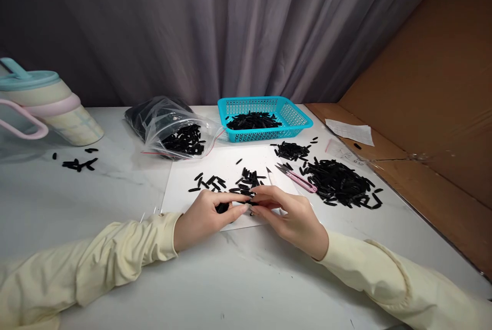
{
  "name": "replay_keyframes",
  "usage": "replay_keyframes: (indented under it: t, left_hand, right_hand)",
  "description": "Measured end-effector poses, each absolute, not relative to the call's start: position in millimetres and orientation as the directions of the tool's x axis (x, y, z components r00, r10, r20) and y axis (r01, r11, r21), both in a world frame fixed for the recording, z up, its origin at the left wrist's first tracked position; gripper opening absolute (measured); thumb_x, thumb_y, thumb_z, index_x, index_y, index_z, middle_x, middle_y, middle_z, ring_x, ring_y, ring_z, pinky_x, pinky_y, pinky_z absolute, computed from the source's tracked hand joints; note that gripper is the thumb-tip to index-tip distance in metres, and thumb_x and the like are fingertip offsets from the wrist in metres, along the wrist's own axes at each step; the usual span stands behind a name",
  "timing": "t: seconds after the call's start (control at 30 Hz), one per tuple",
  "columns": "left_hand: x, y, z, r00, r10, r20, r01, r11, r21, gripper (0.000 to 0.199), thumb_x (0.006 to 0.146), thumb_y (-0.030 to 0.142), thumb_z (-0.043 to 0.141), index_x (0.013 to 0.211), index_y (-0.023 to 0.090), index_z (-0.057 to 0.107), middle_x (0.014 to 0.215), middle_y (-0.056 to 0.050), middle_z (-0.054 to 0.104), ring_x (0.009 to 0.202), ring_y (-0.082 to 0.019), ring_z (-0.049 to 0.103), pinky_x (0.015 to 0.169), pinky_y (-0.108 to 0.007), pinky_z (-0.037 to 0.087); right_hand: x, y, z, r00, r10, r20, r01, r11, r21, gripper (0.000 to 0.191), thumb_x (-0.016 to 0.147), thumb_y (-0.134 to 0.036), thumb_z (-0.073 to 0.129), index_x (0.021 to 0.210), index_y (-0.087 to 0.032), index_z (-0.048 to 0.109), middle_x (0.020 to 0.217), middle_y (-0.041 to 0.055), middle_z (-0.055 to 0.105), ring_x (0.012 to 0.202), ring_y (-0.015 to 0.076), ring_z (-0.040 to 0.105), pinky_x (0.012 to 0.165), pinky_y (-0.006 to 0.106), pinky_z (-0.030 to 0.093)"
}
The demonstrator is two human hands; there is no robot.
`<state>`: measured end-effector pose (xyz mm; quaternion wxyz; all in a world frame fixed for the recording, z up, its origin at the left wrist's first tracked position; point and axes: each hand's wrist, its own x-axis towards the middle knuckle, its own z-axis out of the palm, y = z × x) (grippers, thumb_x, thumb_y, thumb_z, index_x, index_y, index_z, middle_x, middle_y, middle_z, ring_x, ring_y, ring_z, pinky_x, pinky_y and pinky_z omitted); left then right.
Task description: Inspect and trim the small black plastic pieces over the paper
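My left hand (205, 217) and my right hand (295, 220) meet over the front of a white sheet (175, 191). Their thumbs and index fingers pinch a small black elongated piece (249, 202) between them, mostly covered by the fingertips. Loose black pieces (249, 179) of the same sort lie on the sheet just beyond the fingers, and a few show under my left hand. Pink-handled thread snips (305, 182) rest to the right of the sheet, blades toward the back left. A slim white pointed tool (271, 175) lies partly behind my right hand.
A turquoise basket (269, 137) holding black pieces stands at the back. Left of it lies an open clear zip bag (154, 138) of them. Large and small heaps (340, 181) sit at right. A tumbler (57, 99) stands far left; a cardboard wall (430, 84) borders the right.
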<state>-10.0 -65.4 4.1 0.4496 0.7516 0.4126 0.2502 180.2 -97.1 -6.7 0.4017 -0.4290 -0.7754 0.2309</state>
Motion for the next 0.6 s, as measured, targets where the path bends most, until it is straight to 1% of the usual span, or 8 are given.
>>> replay_keyframes:
  t: [0.1, 0.17, 0.27, 0.4, 0.5, 0.6]
  left_hand:
    - [-10, -66, 5, 0.528, 0.849, 0.007, 0.421, -0.269, 0.867, 0.031, 0.079, 0.027, 0.054, 0.098, 0.01, 0.071, 0.051, 0.001, 0.058, 0.041, -0.007, 0.034, 0.04, -0.02, 0.03]
    - [-9, -66, 5, 0.529, 0.848, 0.017, 0.422, -0.28, 0.862, 0.03, 0.079, 0.026, 0.053, 0.097, 0.009, 0.071, 0.052, 0.0, 0.061, 0.041, -0.007, 0.035, 0.04, -0.02, 0.03]
    - [-9, -65, 4, 0.527, 0.849, 0.044, 0.407, -0.298, 0.863, 0.03, 0.079, 0.026, 0.054, 0.096, 0.009, 0.072, 0.056, -0.002, 0.064, 0.042, -0.008, 0.04, 0.041, -0.02, 0.033]
    - [-10, -65, 2, 0.529, 0.842, 0.109, 0.374, -0.347, 0.86, 0.028, 0.081, 0.027, 0.054, 0.095, 0.012, 0.072, 0.057, -0.002, 0.064, 0.046, -0.009, 0.044, 0.044, -0.02, 0.037]
    - [-12, -64, 1, 0.524, 0.838, 0.152, 0.346, -0.373, 0.861, 0.027, 0.081, 0.027, 0.054, 0.095, 0.012, 0.071, 0.055, -0.001, 0.061, 0.046, -0.009, 0.044, 0.046, -0.02, 0.038]
    - [-14, -65, -1, 0.506, 0.841, 0.189, 0.324, -0.389, 0.862, 0.026, 0.081, 0.027, 0.054, 0.095, 0.012, 0.071, 0.05, 0.002, 0.056, 0.043, -0.008, 0.04, 0.044, -0.019, 0.036]
  right_hand:
    - [180, -98, -8, -0.328, 0.831, 0.45, 0.511, 0.557, -0.655, 0.022, 0.084, -0.014, 0.051, 0.106, -0.019, 0.052, 0.085, 0.0041, 0.069, 0.073, 0.0142, 0.067, 0.067, 0.026, 0.059]
    - [180, -98, -8, -0.322, 0.832, 0.451, 0.502, 0.554, -0.664, 0.022, 0.084, -0.013, 0.053, 0.106, -0.018, 0.052, 0.085, 0.0046, 0.069, 0.074, 0.014, 0.066, 0.068, 0.026, 0.059]
    - [180, -97, -5, -0.291, 0.864, 0.41, 0.459, 0.502, -0.733, 0.021, 0.082, -0.014, 0.056, 0.102, -0.017, 0.053, 0.084, 0.0049, 0.068, 0.073, 0.0135, 0.067, 0.068, 0.025, 0.059]
    - [180, -96, 0, -0.246, 0.918, 0.311, 0.401, 0.388, -0.83, 0.013, 0.08, -0.02, 0.06, 0.092, -0.019, 0.054, 0.08, 0.0037, 0.068, 0.07, 0.0149, 0.067, 0.064, 0.026, 0.059]
    - [181, -95, 3, -0.231, 0.944, 0.237, 0.348, 0.308, -0.886, 0.012, 0.078, -0.024, 0.062, 0.086, -0.018, 0.055, 0.075, 0.003, 0.067, 0.064, 0.0151, 0.067, 0.061, 0.026, 0.059]
    - [181, -95, 5, -0.241, 0.955, 0.172, 0.289, 0.24, -0.927, 0.013, 0.078, -0.027, 0.063, 0.082, -0.017, 0.057, 0.067, 0.0017, 0.066, 0.058, 0.0149, 0.067, 0.059, 0.027, 0.059]
